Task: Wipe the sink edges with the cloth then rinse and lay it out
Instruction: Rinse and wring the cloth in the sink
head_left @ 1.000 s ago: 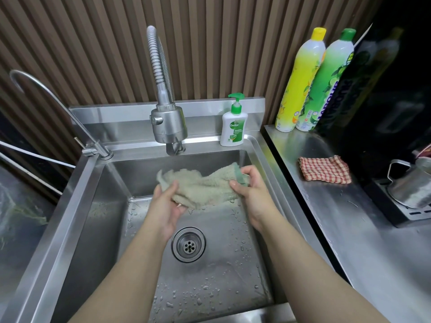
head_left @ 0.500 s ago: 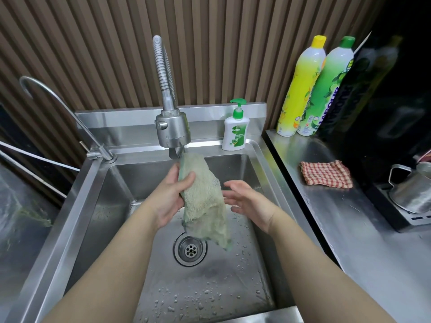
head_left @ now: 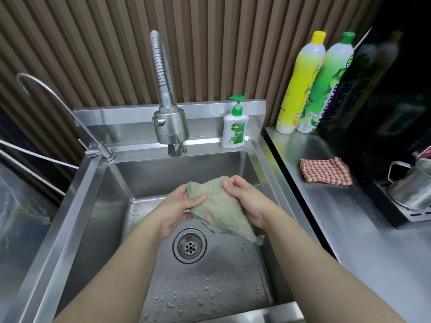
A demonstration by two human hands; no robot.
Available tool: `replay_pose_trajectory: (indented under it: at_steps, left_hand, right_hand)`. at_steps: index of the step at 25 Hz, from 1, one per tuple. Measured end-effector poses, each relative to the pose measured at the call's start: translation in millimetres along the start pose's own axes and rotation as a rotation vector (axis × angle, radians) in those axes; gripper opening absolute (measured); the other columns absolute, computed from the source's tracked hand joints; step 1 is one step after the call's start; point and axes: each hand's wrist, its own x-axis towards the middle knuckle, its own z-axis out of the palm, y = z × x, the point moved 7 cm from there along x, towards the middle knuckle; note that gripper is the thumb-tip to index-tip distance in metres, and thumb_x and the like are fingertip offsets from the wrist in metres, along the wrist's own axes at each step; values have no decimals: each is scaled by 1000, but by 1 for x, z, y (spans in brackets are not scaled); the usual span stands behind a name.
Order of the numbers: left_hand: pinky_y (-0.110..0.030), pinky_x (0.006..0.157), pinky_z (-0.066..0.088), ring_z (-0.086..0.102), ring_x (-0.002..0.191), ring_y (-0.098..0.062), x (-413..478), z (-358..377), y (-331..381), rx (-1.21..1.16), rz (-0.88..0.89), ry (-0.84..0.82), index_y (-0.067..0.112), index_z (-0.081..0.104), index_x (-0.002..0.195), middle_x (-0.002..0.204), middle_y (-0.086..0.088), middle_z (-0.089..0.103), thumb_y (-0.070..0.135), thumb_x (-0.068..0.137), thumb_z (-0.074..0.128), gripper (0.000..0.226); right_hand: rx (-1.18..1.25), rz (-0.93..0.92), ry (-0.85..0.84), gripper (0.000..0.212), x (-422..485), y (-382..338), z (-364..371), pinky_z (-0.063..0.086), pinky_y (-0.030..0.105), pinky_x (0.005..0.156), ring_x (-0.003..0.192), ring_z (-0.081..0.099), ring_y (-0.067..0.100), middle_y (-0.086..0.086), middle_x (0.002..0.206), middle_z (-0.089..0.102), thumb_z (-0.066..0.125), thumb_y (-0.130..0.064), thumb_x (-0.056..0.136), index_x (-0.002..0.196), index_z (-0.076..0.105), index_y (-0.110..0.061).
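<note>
Evidently held cloth (head_left: 221, 206) bunched just above and behind drain (head_left: 189, 245), inside sink (head_left: 77, 194). Gripped upper corner with left hand (head_left: 179, 210), thumb over fabric; pinched top fold with right hand (head_left: 247, 201). Saw no water from faucet head (head_left: 171, 127), well behind drain. Judged as rinse-and-wring stage. Needed, by judgement: even squeeze along whole length, wrists kept over drain, no drips carried toward surface (head_left: 349, 229) right of drain.

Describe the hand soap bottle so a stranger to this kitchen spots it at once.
Find the steel sink. On its back ledge, right of the coiled faucet, stands the soap bottle. It is small and white with a green pump, unlike the tall yellow-capped bottle and green-capped bottle.
</note>
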Motion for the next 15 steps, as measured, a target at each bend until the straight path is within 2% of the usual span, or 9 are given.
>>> replay_pose_trajectory:
  at_steps: [2,3,6,8,9,11,13,15]
  left_hand:
    - [-36,82,50,62,90,-20,3,-11,8,-95,86,129,15,57,100,97,-4,68,19,77,68,25]
    - [-37,82,49,61,88,-20,4,-14,10,-99,74,154,16,57,97,94,-3,67,27,78,67,24]
    - [-35,80,49,61,90,-20,6,-9,-9,100,-167,72,24,64,106,102,-3,70,70,73,50,58]
    - [-40,89,47,59,98,-27,5,5,-18,45,-210,-54,27,63,115,111,-4,67,76,76,39,67]
    - [-43,95,45,57,103,-29,6,9,-15,-50,-150,-77,23,62,118,114,-6,65,71,80,42,65]
    - [-43,99,43,57,112,-32,6,4,-2,-184,8,-27,11,61,119,115,-9,66,45,82,59,50]
    - [-38,94,46,59,107,-32,6,-3,7,-175,106,4,5,60,114,105,-10,69,23,74,72,45]
    - [-35,83,49,59,99,-29,5,-2,11,-96,139,30,6,56,112,100,-10,68,10,69,73,46]
  right_hand:
    - [41,-20,-41,8,-2,0,-4,46,39,82,87,58,25,8,90,63,60,-15,89,88,52,-15]
    - [111,-41,-75,6,-3,-1,-3,45,40,85,91,58,27,10,94,63,57,-10,89,90,52,-14]
    - [388,-77,-183,10,-7,-7,6,49,40,86,100,61,28,17,110,63,45,-3,92,96,53,-8]
    - [436,-84,-222,11,-8,-10,12,48,43,90,103,61,30,19,113,62,44,-2,92,99,52,-7]
    - [404,-89,-205,10,-7,-10,11,47,44,89,100,61,29,17,110,63,45,-3,92,99,51,-7]
    - [270,-119,-60,9,-5,-13,-2,49,39,82,86,63,23,12,96,64,48,-1,92,96,48,-9]
    - [181,-156,84,24,-5,-18,-16,49,35,71,71,62,18,6,80,61,56,6,86,97,44,-12]
    - [178,-182,94,47,-6,-21,-19,50,37,72,70,62,21,5,78,62,61,13,79,110,41,-15]
